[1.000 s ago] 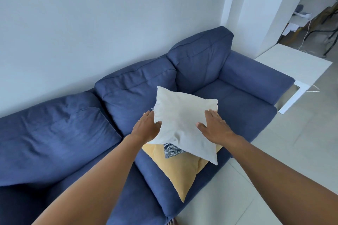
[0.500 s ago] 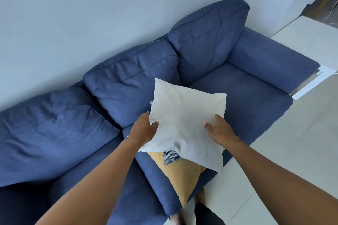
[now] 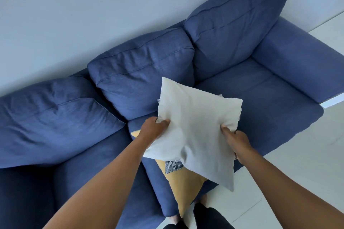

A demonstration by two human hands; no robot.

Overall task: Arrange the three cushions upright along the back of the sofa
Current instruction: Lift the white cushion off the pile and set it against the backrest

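Note:
A cream cushion is lifted above the middle seat of the blue sofa. My left hand pinches its left edge and my right hand grips its right edge. Under it lies a yellow cushion flat on the seat, its corner hanging over the front edge. Between them a patterned dark-and-white cushion shows only as a small strip; most of it is hidden.
Three blue back cushions line the wall, with the right armrest beyond. The right seat and left seat hold nothing. White floor tiles lie at the right. My feet show at the bottom.
Both hands have closed on the cream cushion's edges and raised it off the pile. The view has tilted further down over the sofa.

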